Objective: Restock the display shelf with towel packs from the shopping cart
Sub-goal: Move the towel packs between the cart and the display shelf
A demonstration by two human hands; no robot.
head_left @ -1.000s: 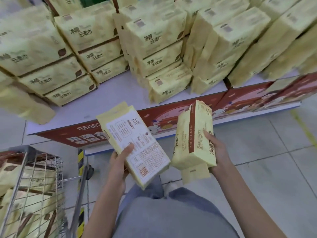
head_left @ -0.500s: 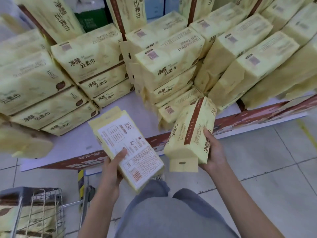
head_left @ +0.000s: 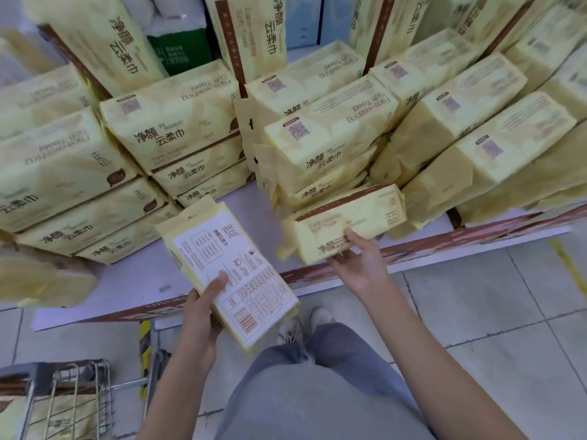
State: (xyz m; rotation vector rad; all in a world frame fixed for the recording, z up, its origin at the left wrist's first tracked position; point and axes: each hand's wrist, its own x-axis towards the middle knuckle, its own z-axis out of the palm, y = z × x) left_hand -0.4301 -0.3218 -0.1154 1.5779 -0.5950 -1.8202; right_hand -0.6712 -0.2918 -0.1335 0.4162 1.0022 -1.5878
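My left hand [head_left: 203, 308] grips a yellow towel pack [head_left: 235, 281] from below, its white printed back facing up, over the front edge of the white display shelf [head_left: 136, 281]. My right hand [head_left: 359, 262] holds a second yellow towel pack [head_left: 346, 223] lying flat at the foot of the middle stack, thumb on its near face and fingers under it. Stacks of the same yellow packs [head_left: 178, 122] fill the shelf. The wire shopping cart [head_left: 63, 398] stands at the lower left with more packs inside.
A red printed strip [head_left: 476, 246] runs along the shelf's front edge. A loose yellow pack [head_left: 41, 281] lies at the shelf's left end. Bare shelf surface shows between the left and middle stacks. My legs and a shoe stand on the tiled floor below.
My right hand has carried its pack forward and turned it from upright to flat against the base of the middle stack. My left hand's pack has moved a little closer to the shelf.
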